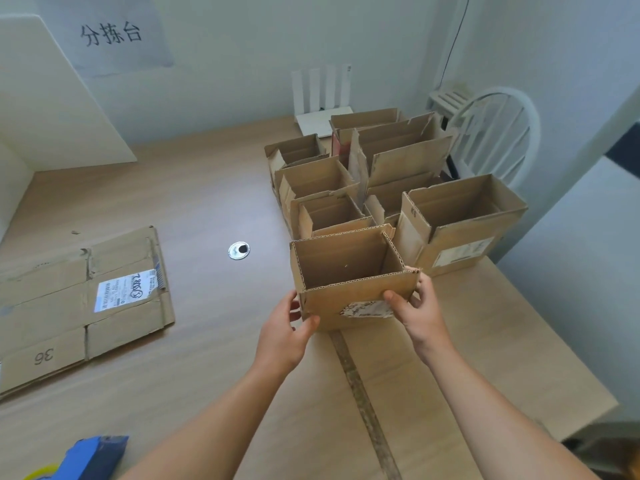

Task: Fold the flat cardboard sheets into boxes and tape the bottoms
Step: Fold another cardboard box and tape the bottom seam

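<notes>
On the table, left hand and right hand grip mouth-up box.

Tape dispenser and flat cardboard sheet partly beyond the edges.

Left grip, right grip bare; forearms bare to frame edge.

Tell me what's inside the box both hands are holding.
Only bare inner walls show in the box; no contents are visible. Its near wall hides the front of the floor.
</notes>
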Demonstrator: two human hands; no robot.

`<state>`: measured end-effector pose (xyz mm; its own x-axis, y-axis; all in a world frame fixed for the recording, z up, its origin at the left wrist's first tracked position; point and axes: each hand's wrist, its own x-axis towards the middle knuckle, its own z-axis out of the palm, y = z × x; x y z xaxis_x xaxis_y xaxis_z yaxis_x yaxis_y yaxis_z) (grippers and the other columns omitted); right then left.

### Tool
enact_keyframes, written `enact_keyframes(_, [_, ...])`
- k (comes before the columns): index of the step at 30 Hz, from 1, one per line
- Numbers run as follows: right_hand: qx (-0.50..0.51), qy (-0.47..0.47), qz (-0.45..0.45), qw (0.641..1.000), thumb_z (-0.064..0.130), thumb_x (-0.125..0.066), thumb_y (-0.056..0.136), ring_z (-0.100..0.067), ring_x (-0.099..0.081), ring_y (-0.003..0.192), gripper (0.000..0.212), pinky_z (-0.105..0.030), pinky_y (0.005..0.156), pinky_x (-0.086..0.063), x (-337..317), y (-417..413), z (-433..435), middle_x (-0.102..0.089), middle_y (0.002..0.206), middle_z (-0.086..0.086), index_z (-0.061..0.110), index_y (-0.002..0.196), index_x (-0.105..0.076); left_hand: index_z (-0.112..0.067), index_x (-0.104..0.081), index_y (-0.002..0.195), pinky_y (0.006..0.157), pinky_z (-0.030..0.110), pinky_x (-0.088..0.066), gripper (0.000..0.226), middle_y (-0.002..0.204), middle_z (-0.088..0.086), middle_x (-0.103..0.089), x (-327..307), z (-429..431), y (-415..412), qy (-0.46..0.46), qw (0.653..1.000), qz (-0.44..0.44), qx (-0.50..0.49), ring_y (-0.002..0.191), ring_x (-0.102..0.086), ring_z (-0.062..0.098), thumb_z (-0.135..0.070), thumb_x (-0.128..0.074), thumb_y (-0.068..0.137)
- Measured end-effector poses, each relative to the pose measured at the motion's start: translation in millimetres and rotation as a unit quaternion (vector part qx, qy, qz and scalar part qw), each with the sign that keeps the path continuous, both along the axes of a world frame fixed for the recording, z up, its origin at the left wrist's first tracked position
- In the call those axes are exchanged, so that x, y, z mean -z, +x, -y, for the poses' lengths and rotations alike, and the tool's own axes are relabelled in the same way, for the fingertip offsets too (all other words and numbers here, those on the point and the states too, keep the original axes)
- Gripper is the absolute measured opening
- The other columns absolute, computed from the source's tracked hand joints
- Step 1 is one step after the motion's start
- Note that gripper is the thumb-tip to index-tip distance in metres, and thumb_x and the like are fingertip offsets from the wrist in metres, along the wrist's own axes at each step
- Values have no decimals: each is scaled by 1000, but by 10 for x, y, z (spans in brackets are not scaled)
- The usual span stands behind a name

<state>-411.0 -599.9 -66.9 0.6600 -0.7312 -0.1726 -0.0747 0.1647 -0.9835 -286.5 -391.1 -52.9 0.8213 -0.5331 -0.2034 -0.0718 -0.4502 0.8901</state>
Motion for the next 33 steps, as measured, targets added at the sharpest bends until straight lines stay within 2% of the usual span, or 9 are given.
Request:
enact_keyframes(4, [12, -6, 3, 1000, 5, -78, 82, -15, -65, 105, 56, -31, 91, -52, 73, 182, 371, -69, 113, -7, 20, 131, -54, -39, -56, 119, 90, 29, -50, 34, 112, -21, -65, 38, 379, 85, 6, 1000, -13, -3, 105, -63, 5, -20, -66, 92])
enact_keyframes(10, [59, -84, -56, 993, 34, -82, 74, -18, -62, 110, 48, -35, 97, -51, 159, 343, 660, -60, 122, -7, 39, 117, -61, -32, -55, 127, 92, 36, -52, 40, 116, -16, -63, 132, 703, 203, 11, 999, -34, -27, 104, -64, 9, -22, -67, 91])
enact_keyframes(14, [94, -121, -122, 981, 38, -80, 80, -14, -54, 115, 59, -37, 103, -45, 183, 345, 655, -55, 123, 1, 29, 132, -54, -28, -46, 141, 97, 41, -51, 56, 124, -12, -60, 166, 763, 247, 31, 999, -32, -19, 110, -62, 10, -28, -68, 90])
enact_keyframes(18, [145, -137, -164, 966, 34, -78, 84, -13, -53, 109, 61, -31, 97, -42, 122, 293, 549, -48, 122, 0, 21, 136, -50, -28, -42, 145, 99, 41, -50, 61, 127, -7, -59, 131, 696, 235, 62, 998, -19, 6, 113, -59, 11, -34, -68, 91])
enact_keyframes(21, [157, -127, -212, 956, 33, -71, 89, -22, -60, 101, 37, -30, 84, -42, 82, 187, 412, -59, 110, -2, 14, 118, -58, -23, -43, 145, 99, 35, -48, 56, 126, -4, -58, 86, 520, 221, 94, 995, 22, 28, 113, -56, 12, -30, -65, 94])
enact_keyframes(23, [97, -169, -259, 946, 30, -62, 94, -27, -61, 94, 16, -31, 77, -41, 67, 133, 251, -64, 95, -3, 15, 98, -60, -21, -47, 143, 98, 28, -45, 51, 125, -4, -58, 51, 328, 253, 119, 989, 65, 49, 111, -55, 10, -28, -62, 95])
enact_keyframes(26, [-58, -287, -295, 910, 29, -56, 96, -23, -56, 85, 15, -34, 71, -42, 65, 165, -129, -59, 88, 0, 16, 88, -58, -23, -50, 140, 97, 26, -42, 44, 128, -5, -57, -4, -49, 353, 175, 971, 135, 93, 116, -54, 10, -29, -58, 97])
enact_keyframes(30, [-221, -444, -314, 810, 36, -48, 98, -22, -55, 100, 23, -36, 83, -46, 38, 460, -708, -58, 107, 1, 20, 109, -60, -26, -48, 140, 97, 33, -42, 42, 135, -7, -51, -99, -672, 566, 282, 922, 238, 117, 125, -48, 17, -33, -50, 98])
enact_keyframes(33, [-285, -521, -303, 745, 37, -42, 99, -24, -51, 111, 30, -36, 86, -42, -50, 794, -1184, -56, 120, 2, 22, 120, -57, -24, -57, 129, 90, 37, -42, 38, 124, -3, -60, -169, -1248, 778, 368, 861, 325, 136, 114, -55, 24, -33, -56, 92])
